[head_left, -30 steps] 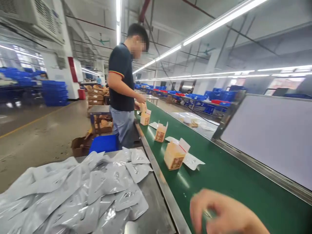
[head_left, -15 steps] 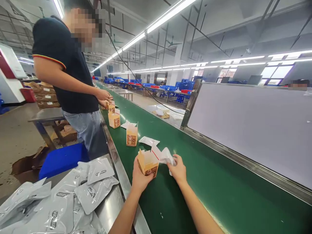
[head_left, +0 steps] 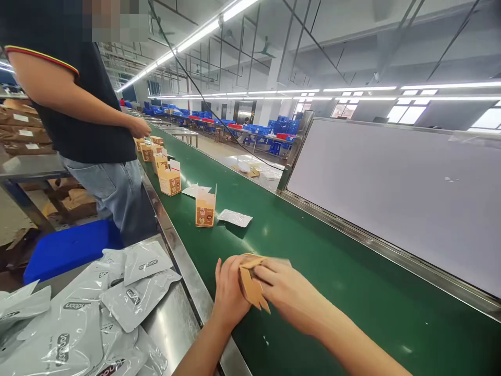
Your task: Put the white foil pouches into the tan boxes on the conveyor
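Observation:
My left hand (head_left: 229, 292) is wrapped round a small orange-brown carton (head_left: 250, 287), which is tilted with its flaps sticking out toward me. At the carton's opening, the bent fingers of my right hand (head_left: 287, 290) reach in and are partly hidden by it. Whatever those fingers hold cannot be made out, and no white packet shows in my hands. Beyond them, an open carton (head_left: 205, 208) stands upright on the green conveyor belt (head_left: 332, 292), beside a flat white packet (head_left: 235, 218).
More open cartons (head_left: 170, 180) line the belt's left side, with another white packet (head_left: 196, 190) near them. Silver-grey pouches (head_left: 78, 324) are heaped on a metal table at left. A co-worker (head_left: 82, 104) stands beyond a blue stool (head_left: 72, 250). A pale panel (head_left: 391, 198) borders the belt's right.
The carton has turned and tipped in my left hand. My right hand has moved left to its opening, and the white packet it held is out of sight. My view has shifted.

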`<action>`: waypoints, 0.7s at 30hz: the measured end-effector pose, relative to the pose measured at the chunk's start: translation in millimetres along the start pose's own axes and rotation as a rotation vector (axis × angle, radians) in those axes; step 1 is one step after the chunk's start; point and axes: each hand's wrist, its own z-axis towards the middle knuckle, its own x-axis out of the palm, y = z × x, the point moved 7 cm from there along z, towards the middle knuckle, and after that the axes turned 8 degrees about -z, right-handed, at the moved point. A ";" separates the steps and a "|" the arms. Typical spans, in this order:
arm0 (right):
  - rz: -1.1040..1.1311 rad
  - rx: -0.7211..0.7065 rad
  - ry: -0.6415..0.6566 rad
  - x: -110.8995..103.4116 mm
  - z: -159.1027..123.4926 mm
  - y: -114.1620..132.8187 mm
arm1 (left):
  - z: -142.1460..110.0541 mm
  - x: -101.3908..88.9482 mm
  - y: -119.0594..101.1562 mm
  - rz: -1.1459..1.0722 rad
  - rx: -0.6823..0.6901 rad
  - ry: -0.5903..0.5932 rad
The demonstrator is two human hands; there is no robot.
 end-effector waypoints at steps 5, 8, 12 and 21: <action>0.454 0.218 0.292 14.4 -11.3 -4.8 | -2.7 5.5 -9.2 0.099 0.102 0.066; 0.452 0.421 0.239 12.4 -19.1 -8.0 | -9.6 8.8 1.7 0.130 0.077 -0.026; 0.390 0.509 0.244 30.5 -17.8 -8.5 | -25.3 25.6 16.4 0.016 -0.005 -0.080; 0.301 0.649 0.319 17.6 -24.0 -25.2 | -2.8 14.4 14.0 -0.466 -0.208 0.298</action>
